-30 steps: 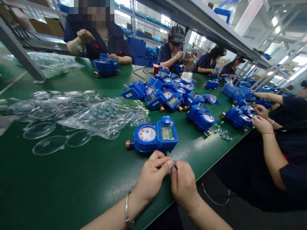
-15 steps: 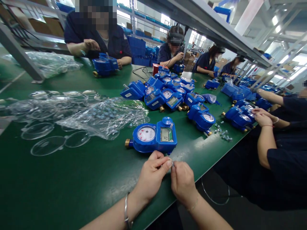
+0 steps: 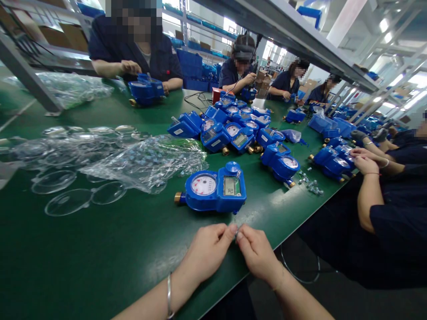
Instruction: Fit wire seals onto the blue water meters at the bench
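My left hand (image 3: 211, 246) and my right hand (image 3: 256, 249) meet fingertip to fingertip above the green table, both closed in a pinch. Between the fingertips shows a speck of something small and greyish, too small to name. Just beyond the hands lies a blue water meter (image 3: 215, 189) with a round white dial, a small lit display and a brass fitting at its left end. Neither hand touches the meter.
Clear plastic rings (image 3: 68, 202) and a clear bag (image 3: 143, 162) of small pale blue parts lie at left. More blue meters (image 3: 233, 129) are heaped behind. Small loose parts (image 3: 313, 186) lie right. Co-workers sit around the green table (image 3: 100, 253); a metal post (image 3: 30, 75) stands at left.
My left hand has drawn back slightly from the meter, and its fingers have curled in more. The right hand has turned a little, still meeting the left. The meter stays put.
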The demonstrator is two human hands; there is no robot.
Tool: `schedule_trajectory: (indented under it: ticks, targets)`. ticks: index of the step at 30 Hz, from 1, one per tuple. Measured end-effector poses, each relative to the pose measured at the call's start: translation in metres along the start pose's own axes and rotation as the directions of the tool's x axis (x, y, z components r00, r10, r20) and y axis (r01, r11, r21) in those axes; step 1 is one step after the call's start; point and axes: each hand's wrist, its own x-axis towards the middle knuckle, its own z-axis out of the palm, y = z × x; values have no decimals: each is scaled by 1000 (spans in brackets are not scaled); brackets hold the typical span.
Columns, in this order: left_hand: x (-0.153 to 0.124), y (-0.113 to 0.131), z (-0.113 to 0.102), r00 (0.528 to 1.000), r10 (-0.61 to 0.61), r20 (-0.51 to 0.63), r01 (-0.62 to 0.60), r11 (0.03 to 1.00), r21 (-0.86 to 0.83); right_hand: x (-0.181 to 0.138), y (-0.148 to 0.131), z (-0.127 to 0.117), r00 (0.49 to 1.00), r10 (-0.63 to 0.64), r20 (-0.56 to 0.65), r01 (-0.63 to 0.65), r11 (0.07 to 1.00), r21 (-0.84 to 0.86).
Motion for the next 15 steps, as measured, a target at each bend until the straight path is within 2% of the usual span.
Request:
schedule_trajectory:
  ticks: [1,3,6,8,10,12,14,15]
  targets:
    - [2,0,2,999,19,45,-19,1000,3,0,-1,-2,999,-54,6,54,992,-116]
    - [6,-1,6,996,48,75,-46,998,-36,0,-2,-6,993,-116,23,118,963,-243]
    - [9,-2,10,996,63,62,-54,990,-129,4,-6,-9,987,-162,17,161,951,-264]
    - [9,-1,10,995,70,70,-56,981,-185,6,-7,-9,992,-129,-1,128,984,-126]
    - [9,0,10,995,71,76,-54,977,-208,9,-7,-6,1000,15,25,-18,988,154]
    - [10,0,9,997,58,49,-49,983,-179,11,-6,0,979,162,123,-198,898,393]
    - [12,-1,9,999,36,14,-33,990,-135,12,-6,7,952,225,207,-300,822,485]
    - [12,-2,8,1000,24,6,-23,991,-128,12,-6,9,949,233,212,-309,821,481]
